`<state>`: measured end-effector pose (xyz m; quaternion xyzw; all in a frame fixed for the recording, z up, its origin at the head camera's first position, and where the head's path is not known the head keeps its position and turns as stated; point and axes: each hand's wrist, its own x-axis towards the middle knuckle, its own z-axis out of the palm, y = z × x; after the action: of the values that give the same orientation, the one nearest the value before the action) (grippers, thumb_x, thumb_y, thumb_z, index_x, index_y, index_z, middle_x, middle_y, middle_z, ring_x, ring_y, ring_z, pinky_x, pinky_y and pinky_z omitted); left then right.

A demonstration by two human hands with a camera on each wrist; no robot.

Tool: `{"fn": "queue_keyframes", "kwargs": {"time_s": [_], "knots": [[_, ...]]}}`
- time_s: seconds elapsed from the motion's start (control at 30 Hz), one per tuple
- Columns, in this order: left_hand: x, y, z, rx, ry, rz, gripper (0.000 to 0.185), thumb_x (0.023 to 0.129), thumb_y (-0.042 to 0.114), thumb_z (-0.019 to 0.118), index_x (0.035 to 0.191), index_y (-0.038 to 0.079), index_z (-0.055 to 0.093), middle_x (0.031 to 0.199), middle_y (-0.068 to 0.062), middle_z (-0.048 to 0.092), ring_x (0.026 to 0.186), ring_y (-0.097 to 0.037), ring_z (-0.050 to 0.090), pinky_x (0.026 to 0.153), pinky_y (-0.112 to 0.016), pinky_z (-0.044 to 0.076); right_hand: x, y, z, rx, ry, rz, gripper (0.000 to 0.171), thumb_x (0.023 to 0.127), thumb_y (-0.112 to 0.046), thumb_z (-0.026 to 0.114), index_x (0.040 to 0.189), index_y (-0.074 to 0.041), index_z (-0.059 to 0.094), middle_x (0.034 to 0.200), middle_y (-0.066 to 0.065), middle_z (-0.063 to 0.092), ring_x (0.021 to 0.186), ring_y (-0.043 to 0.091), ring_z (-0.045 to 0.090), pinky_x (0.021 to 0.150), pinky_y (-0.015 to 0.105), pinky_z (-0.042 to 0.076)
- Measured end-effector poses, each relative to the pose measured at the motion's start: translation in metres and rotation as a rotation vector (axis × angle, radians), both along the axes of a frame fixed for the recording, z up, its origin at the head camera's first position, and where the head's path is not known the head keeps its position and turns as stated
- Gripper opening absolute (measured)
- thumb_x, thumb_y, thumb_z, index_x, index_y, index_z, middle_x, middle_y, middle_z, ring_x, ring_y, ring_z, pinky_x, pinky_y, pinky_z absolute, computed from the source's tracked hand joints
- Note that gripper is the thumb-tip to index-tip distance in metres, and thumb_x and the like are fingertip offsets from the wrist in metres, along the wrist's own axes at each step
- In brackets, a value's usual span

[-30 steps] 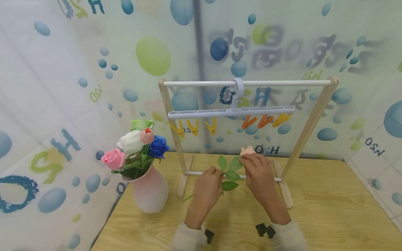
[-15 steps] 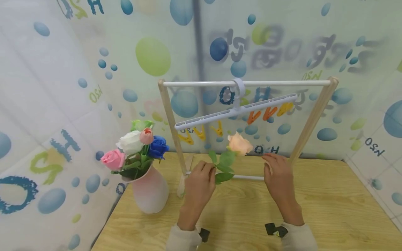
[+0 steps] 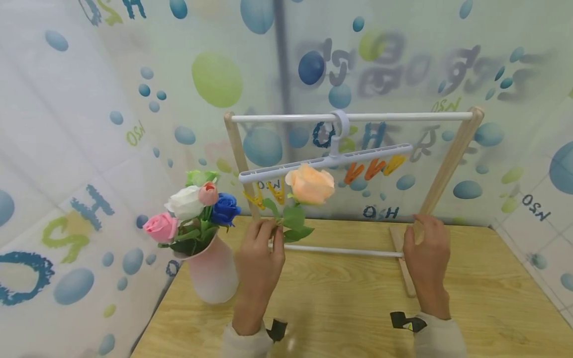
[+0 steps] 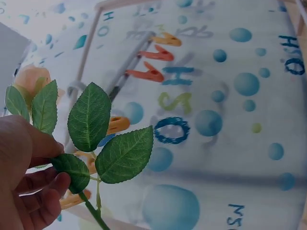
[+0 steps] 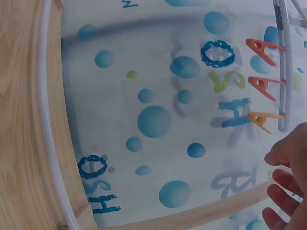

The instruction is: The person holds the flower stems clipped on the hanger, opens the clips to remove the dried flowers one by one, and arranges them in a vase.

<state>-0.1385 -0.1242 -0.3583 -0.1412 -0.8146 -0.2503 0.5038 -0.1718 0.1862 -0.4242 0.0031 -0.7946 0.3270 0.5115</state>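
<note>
An orange rose (image 3: 310,184) is pinched by its stem in the left hand (image 3: 259,253), raised before the clip hanger (image 3: 327,160). The right hand (image 3: 427,251), fingers relaxed, rests against the wooden rack (image 3: 447,164). Four roses are held in the pink vase (image 3: 214,272). "OSH" is printed on the backdrop (image 3: 380,213).

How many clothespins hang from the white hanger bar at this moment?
5 show clearly: two yellow clothespins at its left end, and two orange clothespins and another yellow one toward the right. The peach rose may hide more.

Peach artificial rose (image 3: 310,184), green-leaved, upright below hanger (image 3: 327,160)
</note>
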Motion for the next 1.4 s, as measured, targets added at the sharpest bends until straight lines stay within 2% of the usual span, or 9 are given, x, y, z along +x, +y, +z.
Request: {"fn": "queue_keyframes", "kwargs": {"time_s": [0.2,0.47,0.57,0.67,0.77,0.9,1.1,1.23,1.4], "knots": [[0.004,-0.013,0.019,0.036,0.056,-0.016,0.008,0.089,0.008,0.069,0.092,0.001,0.070,0.089,-0.013,0.065,0.070,-0.023,0.065,0.057,-0.037,0.054,-0.003,0.010,0.001,-0.075,-0.046,-0.089,0.027,0.084,0.008,0.064,0.110,0.010,0.061,0.107,0.030,0.058,0.101,0.046,0.055,0.081,0.059,0.045],[0.006,-0.029,0.042,0.023,0.180,0.033,0.011,0.091,0.007,0.067,0.092,-0.003,0.070,0.088,-0.017,0.064,0.077,-0.031,0.065,0.066,-0.042,0.055,-0.008,0.021,0.003,-0.192,-0.145,-0.167,0.040,0.090,-0.005,0.063,0.126,0.007,0.053,0.118,0.032,0.051,0.105,0.045,0.055,0.074,0.058,0.043],[0.008,-0.035,0.055,0.037,0.235,0.049,0.010,0.091,0.006,0.067,0.091,-0.004,0.070,0.088,-0.017,0.064,0.075,-0.030,0.065,0.062,-0.041,0.054,-0.009,0.022,0.003,-0.209,-0.197,-0.167,0.045,0.091,-0.008,0.062,0.132,0.005,0.049,0.125,0.031,0.050,0.108,0.044,0.055,0.074,0.059,0.043],[0.009,-0.039,0.067,0.066,0.299,0.059,0.006,0.088,0.001,0.069,0.090,-0.004,0.070,0.088,-0.017,0.065,0.070,-0.028,0.063,0.055,-0.040,0.050,-0.010,0.023,0.005,-0.219,-0.247,-0.161,0.049,0.092,-0.010,0.061,0.136,0.003,0.045,0.124,0.030,0.050,0.106,0.045,0.055,0.073,0.060,0.042],[0.008,-0.044,0.075,0.095,0.326,0.076,0.005,0.087,0.000,0.070,0.090,-0.005,0.070,0.089,-0.018,0.066,0.068,-0.028,0.063,0.051,-0.040,0.047,-0.010,0.024,0.006,-0.231,-0.279,-0.139,0.051,0.092,-0.011,0.060,0.138,0.003,0.043,0.123,0.030,0.051,0.104,0.045,0.055,0.072,0.061,0.041],[0.002,-0.052,0.075,0.118,0.277,0.097,0.010,0.091,0.002,0.067,0.090,-0.008,0.069,0.089,-0.020,0.066,0.071,-0.031,0.064,0.056,-0.041,0.049,-0.014,0.025,0.005,-0.242,-0.303,-0.103,0.050,0.094,-0.012,0.058,0.139,0.003,0.043,0.130,0.027,0.056,0.107,0.044,0.057,0.076,0.063,0.042],[-0.009,-0.066,0.058,0.127,0.141,0.144,0.018,0.095,0.008,0.065,0.095,-0.009,0.068,0.091,-0.022,0.065,0.075,-0.034,0.064,0.064,-0.044,0.054,-0.020,0.027,0.001,-0.217,-0.334,-0.079,0.044,0.096,-0.014,0.057,0.134,0.004,0.048,0.122,0.027,0.059,0.100,0.044,0.060,0.072,0.062,0.042],[-0.011,-0.074,0.048,0.147,0.048,0.204,0.018,0.093,0.005,0.065,0.103,-0.010,0.069,0.092,-0.024,0.065,0.075,-0.038,0.064,0.064,-0.047,0.053,-0.023,0.029,-0.001,-0.200,-0.336,-0.085,0.038,0.096,-0.014,0.055,0.128,0.006,0.052,0.116,0.028,0.060,0.095,0.045,0.060,0.071,0.062,0.042],[-0.009,-0.085,0.038,0.174,-0.081,0.327,0.014,0.091,0.006,0.066,0.096,-0.007,0.068,0.089,-0.022,0.066,0.071,-0.040,0.063,0.058,-0.051,0.050,-0.026,0.030,0.000,-0.187,-0.331,-0.098,0.035,0.096,-0.015,0.054,0.124,0.007,0.054,0.112,0.029,0.062,0.093,0.046,0.062,0.072,0.062,0.043]]}}
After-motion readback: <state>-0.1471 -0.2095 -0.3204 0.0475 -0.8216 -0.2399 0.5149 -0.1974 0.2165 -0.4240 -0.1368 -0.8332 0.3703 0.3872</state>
